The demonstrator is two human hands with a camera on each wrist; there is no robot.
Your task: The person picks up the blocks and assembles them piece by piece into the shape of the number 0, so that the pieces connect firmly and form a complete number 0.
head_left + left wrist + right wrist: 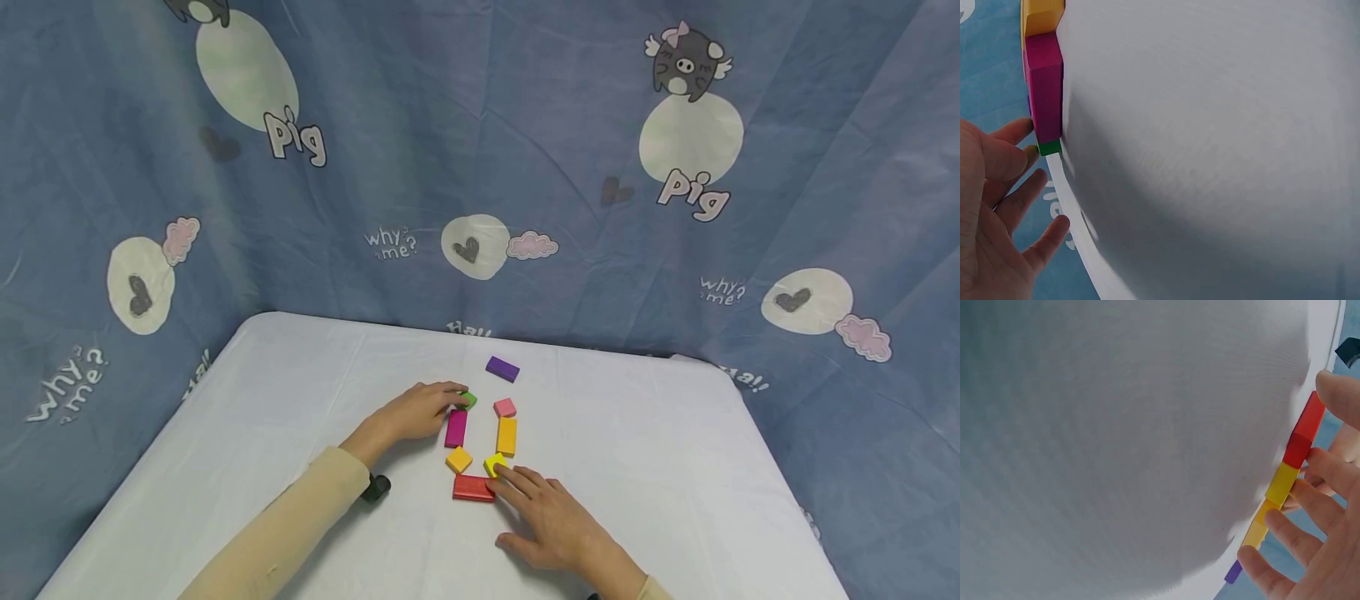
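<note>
My left hand (422,410) reaches to the far end of a row of blocks and pinches a small green block (470,400); its other fingers spread loosely in the left wrist view. Against the green block stands a magenta block (455,428). My right hand (551,521) is spread with its thumb apart, its fingertips by a yellow block (493,463) and the right end of a red block (472,488). An orange cube (459,460) sits left of the yellow one. Beyond lie an orange-yellow block (507,437) and a pink block (506,407).
A purple block (502,369) lies farthest away, slightly askew. All the blocks are on a white-covered table (660,450). Behind the table hangs a blue printed cloth (420,150). A black device (377,488) shows beside the left sleeve cuff.
</note>
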